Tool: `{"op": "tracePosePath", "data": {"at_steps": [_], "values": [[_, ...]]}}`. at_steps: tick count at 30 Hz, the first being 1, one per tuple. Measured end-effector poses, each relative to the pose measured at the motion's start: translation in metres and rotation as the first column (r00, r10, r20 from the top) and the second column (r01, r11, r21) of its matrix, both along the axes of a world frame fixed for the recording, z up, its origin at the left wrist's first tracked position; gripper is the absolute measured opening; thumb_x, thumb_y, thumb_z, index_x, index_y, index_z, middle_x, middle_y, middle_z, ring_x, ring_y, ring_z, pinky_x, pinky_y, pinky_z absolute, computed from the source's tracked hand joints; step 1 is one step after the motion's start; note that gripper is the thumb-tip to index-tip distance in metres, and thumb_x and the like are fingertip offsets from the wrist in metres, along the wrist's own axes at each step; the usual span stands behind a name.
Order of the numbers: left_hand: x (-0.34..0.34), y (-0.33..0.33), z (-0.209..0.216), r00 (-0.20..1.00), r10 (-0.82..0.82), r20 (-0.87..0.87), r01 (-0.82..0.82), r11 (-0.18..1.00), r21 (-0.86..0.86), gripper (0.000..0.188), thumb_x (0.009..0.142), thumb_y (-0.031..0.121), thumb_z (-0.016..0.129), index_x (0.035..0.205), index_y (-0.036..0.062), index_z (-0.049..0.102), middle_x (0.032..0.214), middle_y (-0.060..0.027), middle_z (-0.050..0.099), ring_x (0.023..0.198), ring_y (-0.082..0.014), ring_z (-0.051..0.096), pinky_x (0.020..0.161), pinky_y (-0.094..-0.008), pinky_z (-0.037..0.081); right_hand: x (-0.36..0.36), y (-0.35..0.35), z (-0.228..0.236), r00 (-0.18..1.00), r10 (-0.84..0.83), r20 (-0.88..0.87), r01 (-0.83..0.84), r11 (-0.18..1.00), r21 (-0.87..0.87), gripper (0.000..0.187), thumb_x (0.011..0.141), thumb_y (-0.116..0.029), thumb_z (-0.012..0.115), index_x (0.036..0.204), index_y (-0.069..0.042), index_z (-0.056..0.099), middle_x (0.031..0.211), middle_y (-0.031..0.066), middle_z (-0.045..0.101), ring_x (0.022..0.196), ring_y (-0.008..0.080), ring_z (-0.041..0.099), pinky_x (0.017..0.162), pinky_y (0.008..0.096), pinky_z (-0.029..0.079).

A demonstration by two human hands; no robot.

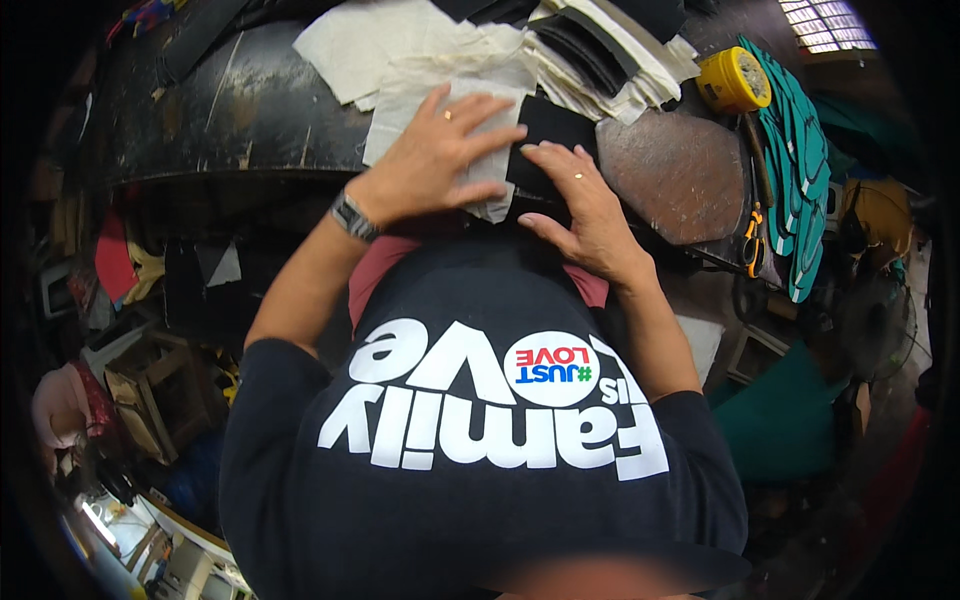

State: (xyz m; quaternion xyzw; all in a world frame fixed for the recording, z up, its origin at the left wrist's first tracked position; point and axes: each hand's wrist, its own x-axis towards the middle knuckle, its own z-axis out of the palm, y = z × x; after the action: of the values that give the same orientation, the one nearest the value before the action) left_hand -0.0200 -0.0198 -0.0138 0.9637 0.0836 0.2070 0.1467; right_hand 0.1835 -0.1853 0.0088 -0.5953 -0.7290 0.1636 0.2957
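Observation:
My left hand (432, 158) lies with fingers spread on a white fabric-like sheet (400, 125) at the table's near edge. Beside it, a black flat piece (556, 125) shows between the two hands. My right hand (588, 210) hovers at or rests on the near side of that black piece, thumb and fingers apart; whether it touches cannot be told. Neither hand grips anything. Behind them sits a stack of white sheets (640, 85) with black curved pieces (580, 50) on top.
The dark, scuffed worktable (270, 110) spreads left. To the right are a brown worn slab (675, 170), a yellow tub (735, 80), orange-handled scissors (752, 245) and hanging teal pieces (800, 170). A wooden crate (165, 390) stands lower left, a green sheet (775, 415) lower right.

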Motion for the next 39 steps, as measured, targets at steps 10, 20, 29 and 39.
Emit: {"op": "tracePosePath", "data": {"at_steps": [10,20,29,39], "values": [[-0.020,-0.052,-0.006,0.992,0.094,-0.079,-0.095,0.995,-0.010,0.063,0.083,0.037,0.079,0.143,0.0260,0.060,0.144,-0.0063,0.053,0.138,-0.0248,0.046,0.119,-0.0608,0.022,-0.004,0.039,-0.003,0.929,-0.356,0.102,0.340,0.929,0.149,0.076,0.076,-0.025,0.087,0.143,-0.011,0.054,0.107,0.0115,0.067,0.098,0.0286,0.059,0.090,0.0429,0.044],[-0.021,-0.057,-0.013,0.986,0.145,-0.078,-0.144,0.989,0.013,0.065,0.081,0.028,0.082,0.142,0.0294,0.060,0.144,-0.0039,0.051,0.139,-0.0221,0.044,0.119,-0.0596,0.022,-0.001,0.081,-0.027,0.820,-0.534,0.205,0.489,0.840,0.234,0.033,0.079,-0.037,0.084,0.096,-0.013,0.070,0.076,0.0019,0.066,0.085,0.0243,0.062,0.082,0.0427,0.041],[-0.024,-0.067,-0.002,0.983,0.148,-0.111,-0.150,0.989,-0.005,0.065,0.079,0.028,0.082,0.141,0.0265,0.061,0.143,-0.0067,0.054,0.138,-0.0257,0.046,0.119,-0.0583,0.024,0.001,0.060,-0.017,0.886,-0.460,0.051,0.438,0.870,0.227,0.039,0.087,-0.026,0.076,0.120,-0.008,0.066,0.105,0.0143,0.070,0.104,0.0336,0.063,0.096,0.0539,0.045],[-0.025,-0.008,0.015,0.918,0.361,0.164,-0.322,0.920,-0.223,0.047,0.089,0.022,0.075,0.134,0.0121,0.065,0.130,-0.0153,0.064,0.121,-0.0331,0.060,0.105,-0.0441,0.044,0.000,0.030,-0.002,0.971,-0.229,0.068,0.226,0.973,0.044,0.056,0.084,0.003,0.067,0.137,-0.012,0.059,0.120,0.0139,0.061,0.115,0.0354,0.059,0.105,0.0527,0.043]]}}
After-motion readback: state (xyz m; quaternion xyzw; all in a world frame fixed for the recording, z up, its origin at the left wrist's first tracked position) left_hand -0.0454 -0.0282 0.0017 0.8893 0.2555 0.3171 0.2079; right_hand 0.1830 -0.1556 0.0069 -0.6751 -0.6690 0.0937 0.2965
